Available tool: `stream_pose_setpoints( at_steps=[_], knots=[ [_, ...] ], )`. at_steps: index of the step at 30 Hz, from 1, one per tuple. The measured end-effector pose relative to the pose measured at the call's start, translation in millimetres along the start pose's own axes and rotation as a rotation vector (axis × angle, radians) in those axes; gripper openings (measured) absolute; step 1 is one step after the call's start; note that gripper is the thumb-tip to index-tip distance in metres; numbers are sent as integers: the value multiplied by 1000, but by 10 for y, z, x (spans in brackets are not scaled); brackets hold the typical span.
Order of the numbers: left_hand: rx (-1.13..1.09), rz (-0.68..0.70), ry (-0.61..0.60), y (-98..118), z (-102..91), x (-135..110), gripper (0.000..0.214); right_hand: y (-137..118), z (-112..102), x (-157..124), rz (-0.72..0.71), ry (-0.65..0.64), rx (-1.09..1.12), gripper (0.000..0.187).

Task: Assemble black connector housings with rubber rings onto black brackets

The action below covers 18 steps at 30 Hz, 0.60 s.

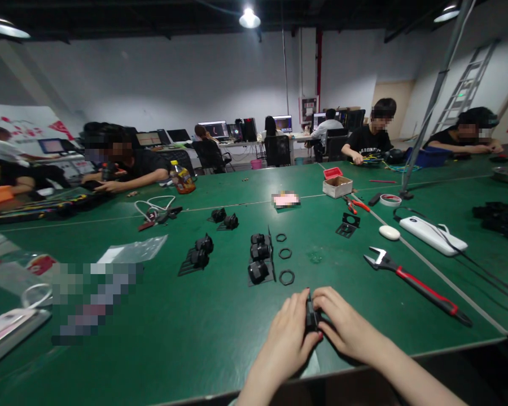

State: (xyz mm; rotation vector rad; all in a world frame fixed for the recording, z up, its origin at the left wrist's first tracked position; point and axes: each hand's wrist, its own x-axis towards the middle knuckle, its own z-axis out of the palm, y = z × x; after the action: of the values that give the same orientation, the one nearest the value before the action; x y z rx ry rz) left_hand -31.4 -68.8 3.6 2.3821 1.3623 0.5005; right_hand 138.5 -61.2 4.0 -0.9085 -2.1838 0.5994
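Near the front edge of the green table (161, 332), my left hand (288, 332) and my right hand (347, 327) meet with fingers closed around a small black part (310, 316). Most of the part is hidden between the fingers. Just beyond them stands a black plate with three round black connectors (259, 258). Three black ring nuts (286, 277) lie in a row to its right. A similar plate with connectors (200, 255) sits further left.
An adjustable wrench with a red handle (415, 283) lies to the right, near a white power strip (432, 234) and a white mouse (389, 232). A plastic bag (135, 250) lies left. A small cardboard box (337, 185), tape roll (390, 199) and several seated people are beyond.
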Motion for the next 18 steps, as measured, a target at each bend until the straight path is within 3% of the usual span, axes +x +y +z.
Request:
stream_pose_setpoints(
  at_steps=[4,8,12,15,18],
  knots=[
    [23,-17,15,6,-7,-20,65,-14,0,-102,-40,43,-41,30],
    [24,-27,25,8,1,-55,68,21,37,-200,-103,155,-24,14],
    [-14,-53,61,16,9,-66,69,58,122,-132,121,224,-4,32],
    [-42,-72,79,28,5,-63,70,48,161,-47,229,146,105,31],
    [-57,-80,76,15,11,-63,70,22,168,-17,260,166,185,29]
  ],
)
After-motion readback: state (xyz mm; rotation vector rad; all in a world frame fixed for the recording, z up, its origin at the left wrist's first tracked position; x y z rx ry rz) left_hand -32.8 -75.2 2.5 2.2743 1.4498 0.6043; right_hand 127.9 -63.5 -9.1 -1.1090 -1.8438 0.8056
